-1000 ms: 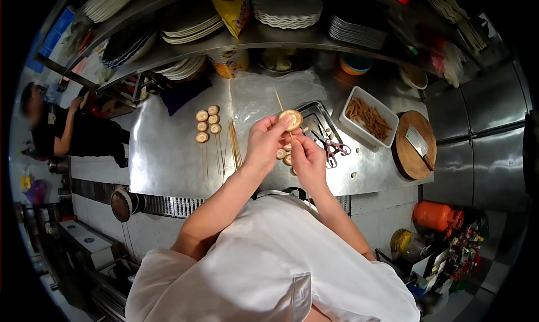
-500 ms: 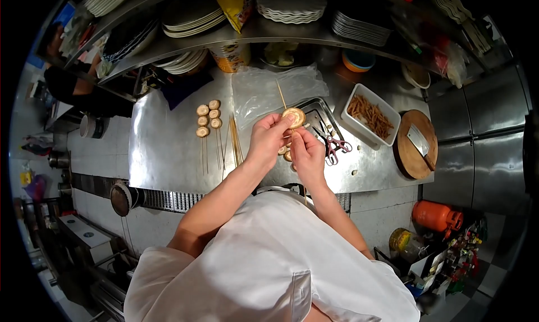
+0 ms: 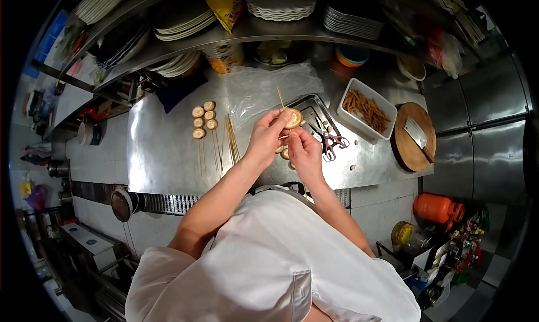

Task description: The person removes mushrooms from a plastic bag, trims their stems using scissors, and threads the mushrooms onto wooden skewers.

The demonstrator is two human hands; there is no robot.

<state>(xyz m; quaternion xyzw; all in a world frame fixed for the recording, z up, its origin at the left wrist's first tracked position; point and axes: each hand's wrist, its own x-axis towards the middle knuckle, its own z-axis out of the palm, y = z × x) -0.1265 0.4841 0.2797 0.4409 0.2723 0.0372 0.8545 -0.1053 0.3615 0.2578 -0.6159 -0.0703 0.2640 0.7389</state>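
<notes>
A round, pale-brown mushroom cap (image 3: 292,119) is pinched in my left hand (image 3: 266,135), above the table. Thin wooden skewers run through or behind it, and one tip (image 3: 279,96) sticks out above the cap. My right hand (image 3: 305,154) is closed on the lower part of the skewer, just under the mushroom. Below my hands, more mushroom caps (image 3: 285,153) lie partly hidden in a dark tray (image 3: 313,101). Scissors (image 3: 331,140) with dark reddish handles rest at the tray's right side. To the left lie skewered mushrooms (image 3: 198,122) and a bundle of bare skewers (image 3: 231,141).
A white bin (image 3: 366,132) of brown strips stands right of the tray. Beyond it a cleaver (image 3: 416,133) lies on a round wooden board (image 3: 404,156). A clear plastic sheet (image 3: 252,92) covers the table's back, below a shelf (image 3: 269,34) of stacked plates.
The view has shifted slightly. The mushroom cap has turned a little in my hands, which keep their hold. A person at the far left is no longer in view.
</notes>
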